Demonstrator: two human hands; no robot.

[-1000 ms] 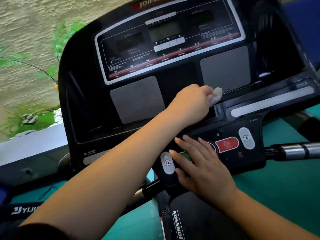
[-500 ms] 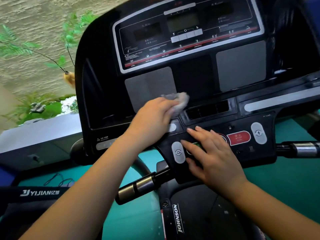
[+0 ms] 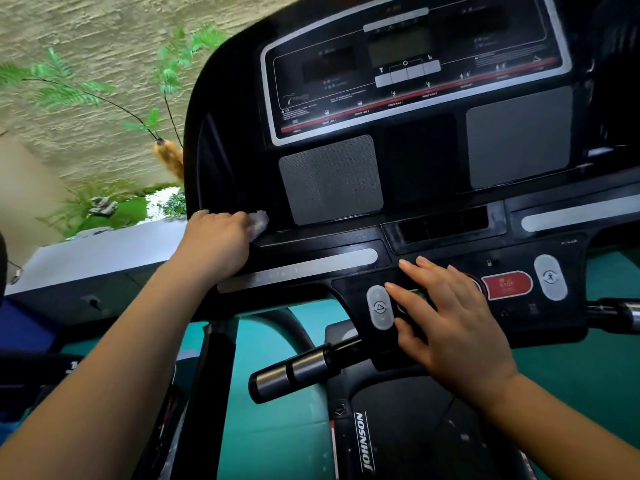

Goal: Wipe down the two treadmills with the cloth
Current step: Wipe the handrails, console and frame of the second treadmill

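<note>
A black treadmill console (image 3: 419,188) fills the view, with a display panel at the top and two grey speaker grilles below it. My left hand (image 3: 214,244) grips a small white cloth (image 3: 259,221) and presses it against the console's lower left ledge, just left of the left grille (image 3: 330,180). My right hand (image 3: 446,318) lies flat with spread fingers on the lower button panel, between the grey arrow button (image 3: 380,307) and the red stop button (image 3: 507,285).
A chrome-tipped handlebar (image 3: 298,370) sticks out below the console at centre, another at the right edge (image 3: 620,311). The treadmill's black belt cover with lettering (image 3: 367,441) lies below. Teal floor surrounds it. A second machine (image 3: 31,368) sits at the far left. Plants and a textured wall stand beyond.
My left hand has swept the cloth leftward along the console ledge, from near the right grille to its left end. My right hand has stayed on the button panel.
</note>
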